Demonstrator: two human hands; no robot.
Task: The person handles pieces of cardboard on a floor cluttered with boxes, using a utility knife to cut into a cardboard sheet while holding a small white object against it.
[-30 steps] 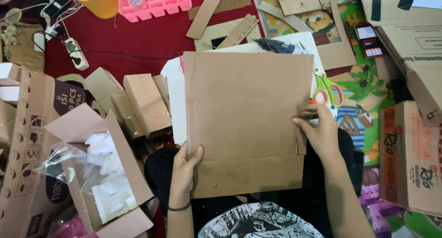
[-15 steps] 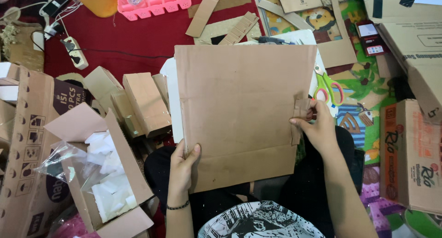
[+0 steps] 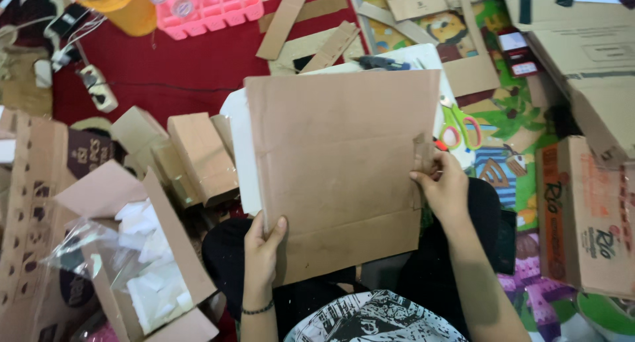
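Note:
A large flat brown cardboard sheet [image 3: 340, 163] is held up in front of me, over my lap. My left hand [image 3: 263, 249] grips its lower left corner, thumb on the front face. My right hand [image 3: 444, 186] pinches its right edge, where a small torn cardboard tab sticks out. A white board [image 3: 239, 150] lies under the sheet and shows along its left side. Both hands are closed on the sheet.
Small folded cardboard boxes [image 3: 198, 157] sit to the left, with an open box of white pieces [image 3: 152, 262] beside them. Printed cartons [image 3: 585, 216] stand at the right. A pink tray [image 3: 205, 8], cardboard strips [image 3: 284, 21], scissors [image 3: 460, 130] and a power strip [image 3: 99, 87] lie beyond.
The cardboard sheet has shifted slightly left and turned a little in my hands. My right hand has slid down along its right edge.

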